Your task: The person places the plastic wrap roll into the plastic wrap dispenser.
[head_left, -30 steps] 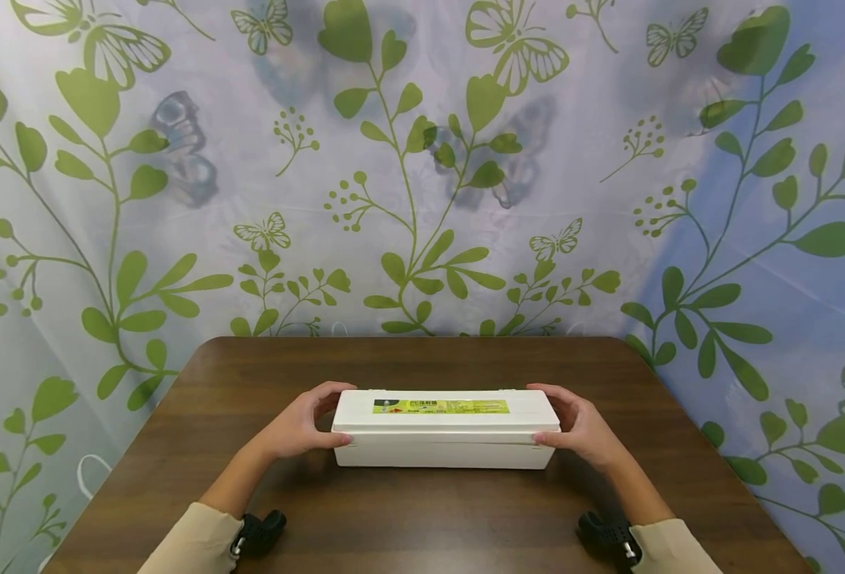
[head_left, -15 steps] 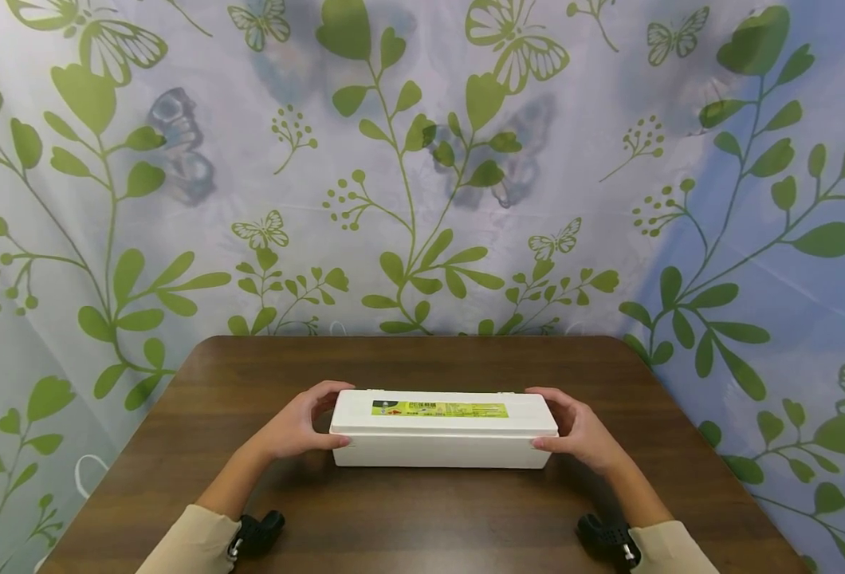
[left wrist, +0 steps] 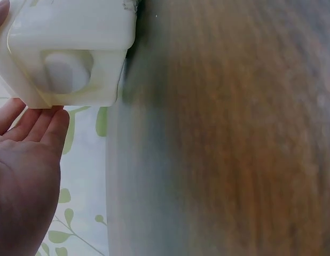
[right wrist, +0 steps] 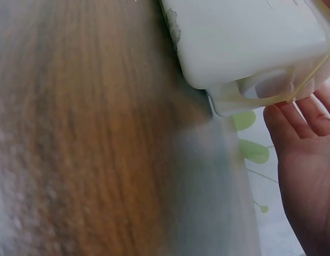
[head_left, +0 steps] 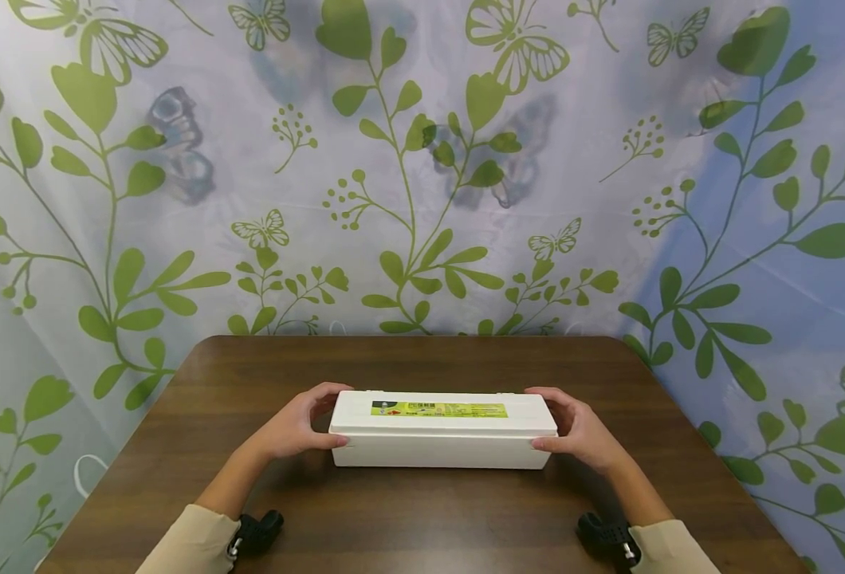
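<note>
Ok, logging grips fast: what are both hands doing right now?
Left hand: grips the left end of the white box.
Right hand: grips its right end.

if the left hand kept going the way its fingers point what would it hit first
The left hand already cups the left end of the white box, fingers pointing right along it. Going on, it would press straight into that end; nothing lies between.

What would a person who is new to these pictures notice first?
First, the long white box with a yellow-green label, lying across the middle of the dark wooden table. The left hand and the right hand grip its two short ends, thumbs on the near side. Behind the table hangs a pale curtain printed with green leaves and butterflies.
</note>
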A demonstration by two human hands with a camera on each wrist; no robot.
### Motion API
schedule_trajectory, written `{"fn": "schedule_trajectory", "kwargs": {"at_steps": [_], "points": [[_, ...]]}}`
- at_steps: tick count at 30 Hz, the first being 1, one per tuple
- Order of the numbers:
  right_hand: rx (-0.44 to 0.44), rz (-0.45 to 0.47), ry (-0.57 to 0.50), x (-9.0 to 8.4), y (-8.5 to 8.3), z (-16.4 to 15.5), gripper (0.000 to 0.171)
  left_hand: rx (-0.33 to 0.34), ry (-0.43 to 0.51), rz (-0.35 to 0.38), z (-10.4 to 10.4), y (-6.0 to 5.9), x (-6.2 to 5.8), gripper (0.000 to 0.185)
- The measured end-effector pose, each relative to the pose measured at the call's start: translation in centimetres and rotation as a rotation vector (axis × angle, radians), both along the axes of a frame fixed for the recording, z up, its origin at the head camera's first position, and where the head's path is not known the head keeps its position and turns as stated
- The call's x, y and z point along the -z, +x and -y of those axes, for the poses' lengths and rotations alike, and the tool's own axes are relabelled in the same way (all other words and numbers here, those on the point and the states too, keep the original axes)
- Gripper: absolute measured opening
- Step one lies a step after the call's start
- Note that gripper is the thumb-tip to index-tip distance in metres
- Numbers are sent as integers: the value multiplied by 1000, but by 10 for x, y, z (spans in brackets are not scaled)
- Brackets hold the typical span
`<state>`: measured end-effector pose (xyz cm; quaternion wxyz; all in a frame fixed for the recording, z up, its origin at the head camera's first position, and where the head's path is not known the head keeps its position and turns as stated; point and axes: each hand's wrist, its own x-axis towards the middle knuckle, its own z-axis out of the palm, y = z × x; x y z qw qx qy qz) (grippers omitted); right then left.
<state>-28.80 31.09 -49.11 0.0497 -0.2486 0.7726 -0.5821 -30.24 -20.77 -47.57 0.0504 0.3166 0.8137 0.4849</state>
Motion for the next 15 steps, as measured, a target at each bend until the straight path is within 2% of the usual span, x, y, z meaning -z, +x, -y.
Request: {"fn": "schedule_trajectory", "kwargs": {"at_steps": [15], "points": [[-10,-19,-16,2,1,1,80,28,34,82,3,-2,2,70]]}}
